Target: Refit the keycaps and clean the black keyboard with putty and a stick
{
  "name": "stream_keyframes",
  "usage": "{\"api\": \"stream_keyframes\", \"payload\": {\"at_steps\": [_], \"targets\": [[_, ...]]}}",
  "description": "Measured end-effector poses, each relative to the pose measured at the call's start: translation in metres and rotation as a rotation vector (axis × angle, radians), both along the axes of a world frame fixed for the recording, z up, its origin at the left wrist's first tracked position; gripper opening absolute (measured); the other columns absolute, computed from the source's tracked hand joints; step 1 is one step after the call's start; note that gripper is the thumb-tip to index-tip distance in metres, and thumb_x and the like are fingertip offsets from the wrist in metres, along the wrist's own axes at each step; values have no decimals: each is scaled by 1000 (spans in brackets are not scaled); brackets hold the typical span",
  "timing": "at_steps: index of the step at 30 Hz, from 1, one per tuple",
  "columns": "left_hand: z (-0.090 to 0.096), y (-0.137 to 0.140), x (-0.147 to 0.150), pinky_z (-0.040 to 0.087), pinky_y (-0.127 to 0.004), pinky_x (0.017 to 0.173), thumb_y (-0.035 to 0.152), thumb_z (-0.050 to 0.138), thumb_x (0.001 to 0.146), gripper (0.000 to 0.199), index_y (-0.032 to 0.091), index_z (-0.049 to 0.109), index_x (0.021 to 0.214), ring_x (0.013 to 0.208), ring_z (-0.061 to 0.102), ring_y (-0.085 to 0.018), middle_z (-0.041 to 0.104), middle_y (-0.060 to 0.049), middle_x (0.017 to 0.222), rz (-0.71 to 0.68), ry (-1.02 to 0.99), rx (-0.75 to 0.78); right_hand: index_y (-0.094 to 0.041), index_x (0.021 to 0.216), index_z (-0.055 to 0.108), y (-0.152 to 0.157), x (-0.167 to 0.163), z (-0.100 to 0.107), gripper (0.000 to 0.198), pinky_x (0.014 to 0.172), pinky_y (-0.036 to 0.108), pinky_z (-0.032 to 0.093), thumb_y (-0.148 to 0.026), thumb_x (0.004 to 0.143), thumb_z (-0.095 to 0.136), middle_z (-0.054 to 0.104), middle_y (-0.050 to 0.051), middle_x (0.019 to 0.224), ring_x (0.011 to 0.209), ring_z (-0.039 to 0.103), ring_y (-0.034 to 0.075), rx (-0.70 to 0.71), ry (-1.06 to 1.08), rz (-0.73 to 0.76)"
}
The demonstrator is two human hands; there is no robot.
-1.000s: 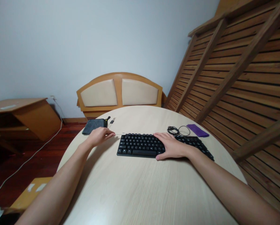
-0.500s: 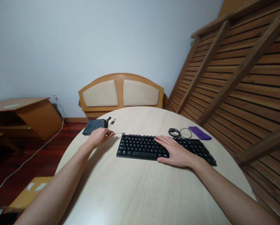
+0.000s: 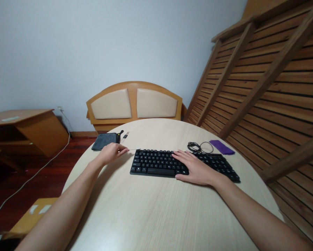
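A black keyboard (image 3: 156,164) lies on the round table, its long side towards me. My right hand (image 3: 194,167) rests across its right-middle part with the fingers spread, hiding some keys. At the left, my left hand (image 3: 112,153) is closed on a thin, light-coloured stick (image 3: 132,149). This stick points right, and its far end is at the Esc corner of the keyboard. Its exact kind is too small to make out. Behind the left hand lies a dark grey flat pouch (image 3: 105,141), partly covered by that hand.
Beside the pouch are a black-and-yellow item (image 3: 120,133) and a small black tool with a thin shaft (image 3: 125,136). A coiled black cable (image 3: 195,146) and a folded purple cloth (image 3: 221,146) lie behind the keyboard. A wooden slatted frame (image 3: 266,90) leans at the right.
The view has shifted very slightly. Against the keyboard, both hands stay nearly in place; the stick's tip sits at the same corner, looking thinner now.
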State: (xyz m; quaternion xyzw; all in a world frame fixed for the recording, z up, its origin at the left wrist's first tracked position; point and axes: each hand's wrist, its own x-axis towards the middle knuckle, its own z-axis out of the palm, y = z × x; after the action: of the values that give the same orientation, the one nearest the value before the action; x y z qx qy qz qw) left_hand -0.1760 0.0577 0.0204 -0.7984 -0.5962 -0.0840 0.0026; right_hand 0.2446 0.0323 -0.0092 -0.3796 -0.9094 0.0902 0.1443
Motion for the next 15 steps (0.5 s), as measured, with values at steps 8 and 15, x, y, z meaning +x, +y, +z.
{"api": "stream_keyframes", "payload": {"at_steps": [8,15], "targets": [[1,-4,11,45,-26,67,53,41,100,46,26,78,105,93,71,-25,78,-7,105,-113,2,12,-21,154,39,-1,0,0,85,123,57,19,-63,85,63,35,13,160,149,28,33,22,-20,11],[-5,-8,31,43,-26,63,49,39,102,44,27,77,104,93,70,-24,77,-5,103,-119,16,87,-25,154,38,0,1,-1,83,122,59,18,-62,85,64,36,10,160,148,28,34,21,-6,32]]}}
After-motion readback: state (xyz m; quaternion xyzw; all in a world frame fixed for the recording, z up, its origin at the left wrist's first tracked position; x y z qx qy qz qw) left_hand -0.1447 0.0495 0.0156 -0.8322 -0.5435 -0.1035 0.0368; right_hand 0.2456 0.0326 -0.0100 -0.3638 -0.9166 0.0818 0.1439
